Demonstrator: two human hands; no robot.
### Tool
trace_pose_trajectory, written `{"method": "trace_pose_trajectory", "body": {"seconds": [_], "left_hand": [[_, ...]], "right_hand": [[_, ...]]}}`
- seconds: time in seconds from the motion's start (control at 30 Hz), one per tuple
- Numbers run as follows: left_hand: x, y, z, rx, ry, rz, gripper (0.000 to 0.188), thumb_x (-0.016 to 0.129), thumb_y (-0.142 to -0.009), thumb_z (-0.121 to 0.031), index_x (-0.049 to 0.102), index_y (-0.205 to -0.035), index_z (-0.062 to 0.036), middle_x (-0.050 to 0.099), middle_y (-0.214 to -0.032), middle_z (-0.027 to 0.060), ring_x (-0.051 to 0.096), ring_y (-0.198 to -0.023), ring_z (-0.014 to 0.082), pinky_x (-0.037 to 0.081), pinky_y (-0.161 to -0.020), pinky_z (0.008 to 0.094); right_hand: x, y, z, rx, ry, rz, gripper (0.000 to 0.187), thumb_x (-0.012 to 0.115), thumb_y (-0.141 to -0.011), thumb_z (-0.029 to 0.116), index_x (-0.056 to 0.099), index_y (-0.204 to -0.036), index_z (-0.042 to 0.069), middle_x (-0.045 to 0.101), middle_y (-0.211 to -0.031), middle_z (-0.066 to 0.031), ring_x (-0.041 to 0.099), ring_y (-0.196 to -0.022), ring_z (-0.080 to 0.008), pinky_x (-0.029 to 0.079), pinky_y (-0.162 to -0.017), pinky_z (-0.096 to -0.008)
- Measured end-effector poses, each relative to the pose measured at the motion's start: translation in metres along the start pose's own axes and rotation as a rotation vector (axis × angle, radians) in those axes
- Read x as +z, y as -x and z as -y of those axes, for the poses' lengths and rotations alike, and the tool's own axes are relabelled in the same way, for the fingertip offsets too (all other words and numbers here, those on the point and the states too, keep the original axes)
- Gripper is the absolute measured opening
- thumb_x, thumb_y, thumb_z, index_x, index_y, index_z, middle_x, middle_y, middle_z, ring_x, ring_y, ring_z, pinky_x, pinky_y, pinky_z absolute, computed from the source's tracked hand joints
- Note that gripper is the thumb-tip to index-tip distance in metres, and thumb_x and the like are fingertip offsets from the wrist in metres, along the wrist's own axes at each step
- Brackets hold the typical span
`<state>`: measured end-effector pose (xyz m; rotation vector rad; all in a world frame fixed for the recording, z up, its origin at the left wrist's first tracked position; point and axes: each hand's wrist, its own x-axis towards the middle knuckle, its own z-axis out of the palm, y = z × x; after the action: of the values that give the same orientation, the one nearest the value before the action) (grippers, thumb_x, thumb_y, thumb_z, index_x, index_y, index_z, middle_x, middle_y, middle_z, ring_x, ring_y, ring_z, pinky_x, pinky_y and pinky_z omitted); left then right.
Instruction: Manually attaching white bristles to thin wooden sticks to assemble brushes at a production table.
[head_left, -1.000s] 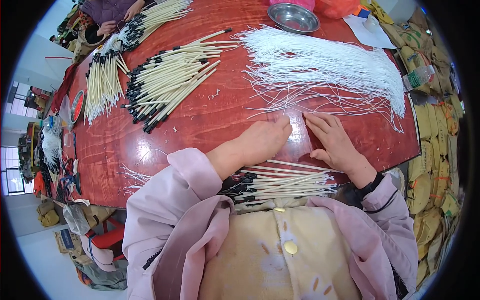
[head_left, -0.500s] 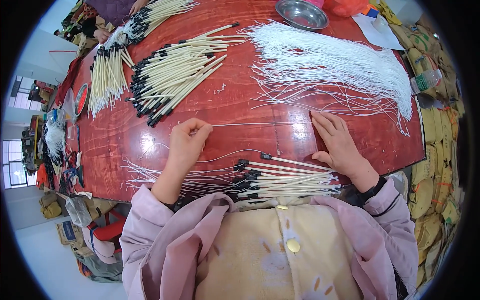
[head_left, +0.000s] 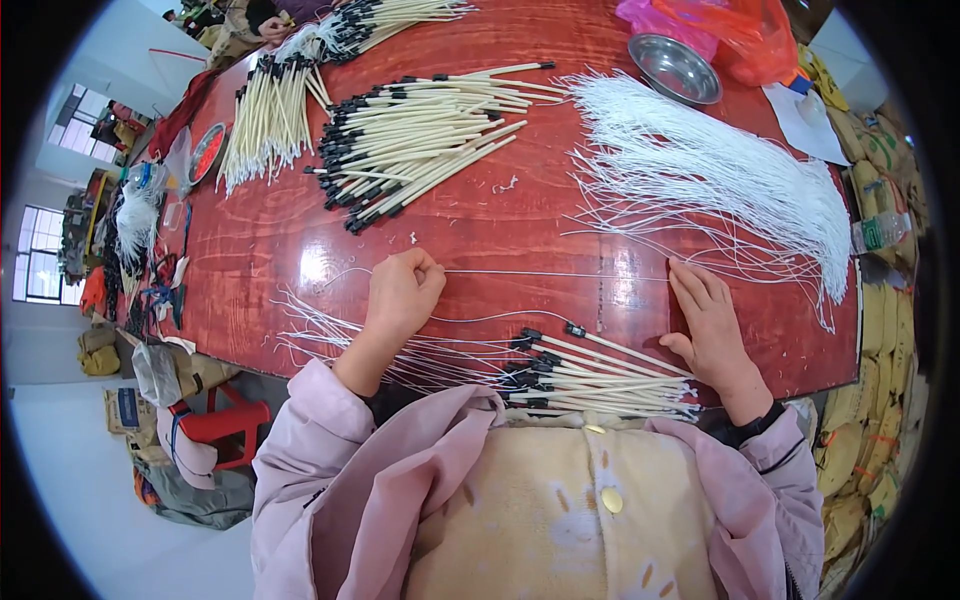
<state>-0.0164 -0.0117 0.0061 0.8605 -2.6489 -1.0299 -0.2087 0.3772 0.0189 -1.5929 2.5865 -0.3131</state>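
My left hand [head_left: 402, 295] is closed in a pinch on a thin white cord [head_left: 550, 273], stretched nearly straight across the red table. At the cord's other end my right hand [head_left: 712, 330] lies flat, fingers stretched out, fingertips touching or close beside the cord. A short curved tail of cord shows left of my left hand. Between my forearms, close to my body, lie several pale sticks [head_left: 610, 368] with black end pieces and long white cords trailing left. A big bundle of loose white cords [head_left: 710, 160] is spread beyond my right hand.
Farther off lie a heap of black-tipped pale sticks [head_left: 420, 140] and a bundle with white ends [head_left: 270, 120]. A metal bowl [head_left: 675, 68] stands near orange and pink plastic bags. Another person's hand [head_left: 272, 30] shows at the far left. A red stool [head_left: 228, 425] stands left.
The whole view has shifted, so the table and its things sit farther right and lower. Both hands keep almost the same pose, with the cord still stretched between them.
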Motion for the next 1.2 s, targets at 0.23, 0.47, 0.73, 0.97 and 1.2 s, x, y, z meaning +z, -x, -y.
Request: {"method": "trace_pose_trajectory", "body": {"seconds": [0.23,0.47,0.73,0.97,1.2], "left_hand": [[-0.020,-0.003,-0.005,-0.055,-0.208,0.142,0.021,0.074,-0.086,-0.022,0.070,-0.081,-0.0019,0.069,-0.072,0.0180,0.071,-0.074,0.0374,0.055,-0.068,0.0466],[-0.051,-0.056,-0.010,0.181,-0.365,0.008,0.020,0.075,-0.087,-0.023,0.069,-0.091,-0.0053,0.070,-0.088,0.0158,0.069,-0.086,0.0371,0.055,-0.075,0.0488],[-0.044,-0.123,0.032,0.702,-0.541,-0.243,0.016,0.071,-0.088,-0.013,0.067,-0.101,-0.0065,0.067,-0.092,0.0121,0.066,-0.086,0.0350,0.052,-0.077,0.0454],[-0.076,-0.119,0.021,0.705,-0.379,-0.280,0.012,0.069,-0.091,-0.012,0.073,-0.101,-0.0072,0.063,-0.089,0.0111,0.066,-0.085,0.0339,0.053,-0.074,0.0442],[-0.056,-0.029,0.020,0.510,-0.135,-0.051,0.017,0.068,-0.093,-0.002,0.075,-0.108,0.0001,0.065,-0.087,0.0130,0.064,-0.077,0.0282,0.051,-0.069,0.0353]], "right_hand": [[0.000,-0.002,0.001,0.029,0.006,0.017,0.091,0.052,-0.095,0.066,0.045,-0.149,-0.007,0.042,-0.161,-0.0178,0.039,-0.144,-0.0392,0.031,-0.119,-0.0490],[0.003,-0.001,0.001,0.022,-0.048,-0.013,0.092,0.045,-0.098,0.070,0.045,-0.150,-0.006,0.041,-0.161,-0.0180,0.038,-0.144,-0.0394,0.029,-0.120,-0.0490],[0.005,-0.003,0.005,0.014,-0.057,-0.059,0.090,0.060,-0.092,0.062,0.050,-0.144,-0.010,0.045,-0.157,-0.0189,0.041,-0.141,-0.0404,0.033,-0.118,-0.0503],[0.009,-0.003,0.005,0.031,-0.071,-0.093,0.090,0.062,-0.090,0.063,0.051,-0.143,-0.010,0.046,-0.156,-0.0187,0.041,-0.140,-0.0404,0.034,-0.117,-0.0502],[0.014,-0.001,0.006,0.060,-0.078,-0.100,0.089,0.057,-0.093,0.064,0.048,-0.146,-0.008,0.045,-0.157,-0.0189,0.040,-0.141,-0.0403,0.033,-0.118,-0.0498]]}}
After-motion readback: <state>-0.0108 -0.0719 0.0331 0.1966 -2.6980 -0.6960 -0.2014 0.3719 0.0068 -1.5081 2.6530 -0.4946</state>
